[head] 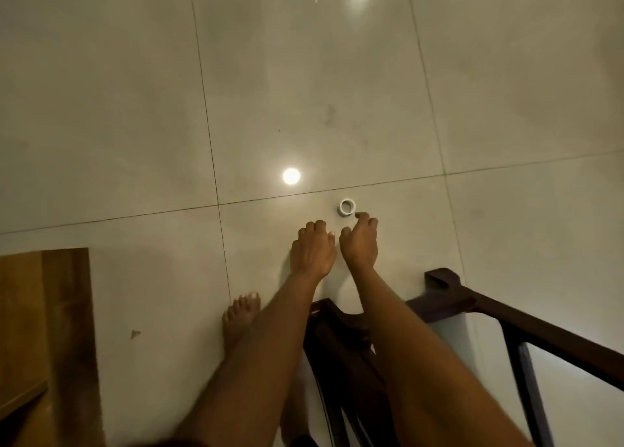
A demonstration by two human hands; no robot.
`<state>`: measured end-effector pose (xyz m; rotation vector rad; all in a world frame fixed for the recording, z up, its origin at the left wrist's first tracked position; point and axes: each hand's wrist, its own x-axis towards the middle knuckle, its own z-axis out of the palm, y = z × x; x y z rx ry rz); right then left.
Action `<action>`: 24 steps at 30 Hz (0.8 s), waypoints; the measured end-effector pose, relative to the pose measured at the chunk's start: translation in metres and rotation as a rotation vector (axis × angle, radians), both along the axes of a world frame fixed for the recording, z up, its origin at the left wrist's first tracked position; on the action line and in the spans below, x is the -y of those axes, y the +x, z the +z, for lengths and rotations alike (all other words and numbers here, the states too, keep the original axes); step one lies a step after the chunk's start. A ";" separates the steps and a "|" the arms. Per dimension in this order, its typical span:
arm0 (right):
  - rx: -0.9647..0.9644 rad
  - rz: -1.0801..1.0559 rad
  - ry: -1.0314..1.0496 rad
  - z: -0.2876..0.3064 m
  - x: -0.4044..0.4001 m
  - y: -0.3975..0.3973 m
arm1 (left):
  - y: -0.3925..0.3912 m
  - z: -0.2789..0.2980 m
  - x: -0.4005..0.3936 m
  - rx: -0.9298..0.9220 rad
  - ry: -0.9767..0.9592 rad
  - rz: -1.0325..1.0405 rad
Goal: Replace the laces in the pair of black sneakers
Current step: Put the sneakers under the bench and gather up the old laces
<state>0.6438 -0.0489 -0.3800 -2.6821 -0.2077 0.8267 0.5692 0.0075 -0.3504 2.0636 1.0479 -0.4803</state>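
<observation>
Reaching down, you held your left hand [312,249] and right hand [359,244] side by side over the tiled floor [135,109], fingers loosely curled, grasping nothing. A roll of tape [347,207] lay just beyond your right fingertips. No sneakers showed.

Large glossy pale floor tiles [304,75] with thin grout lines mirror two round ceiling lights [291,176]. Dark wooden furniture [472,305], perhaps a chair, stands lower right; a brown wood panel [44,311] lower left.

Home interior: glossy tiled floor [304,92], dark wooden chair [489,311], bare foot [239,315].
</observation>
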 end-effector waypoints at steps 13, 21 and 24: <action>0.057 0.121 0.092 -0.093 -0.028 0.023 | -0.022 -0.088 -0.019 0.023 0.034 -0.033; -0.006 0.238 0.149 0.064 -0.065 -0.063 | -0.066 0.052 -0.057 -0.054 0.194 0.159; -0.032 0.326 0.175 0.144 -0.075 -0.101 | -0.101 0.131 -0.067 -0.144 0.265 0.210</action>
